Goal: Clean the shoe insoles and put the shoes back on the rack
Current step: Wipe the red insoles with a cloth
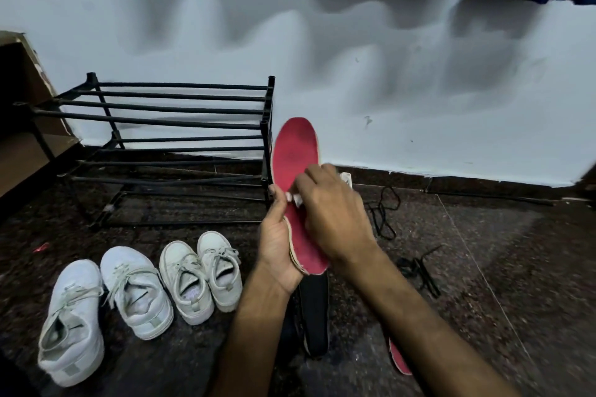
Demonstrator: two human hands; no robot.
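- Left hand (277,245) on my feed: fingers curled round the heel end of the red insole (295,151) — held upright, toe up, above the floor.
- Right hand (335,213): fingers pinch a white wipe (297,199) against the insole's face.
- White shoes (135,293) sit on the floor before the black rack (180,113).

Head camera looking forward and down over the floor (483,267)
The single wide-angle view is sitting at the person's head, facing the wall (387,74) and tilting down onto the floor before it. Both forearms are entering from the bottom edge, so the left hand (277,245) and right hand (335,216) are showing very near, mid-frame. The rack (167,111) is standing farther off, against the wall at left.
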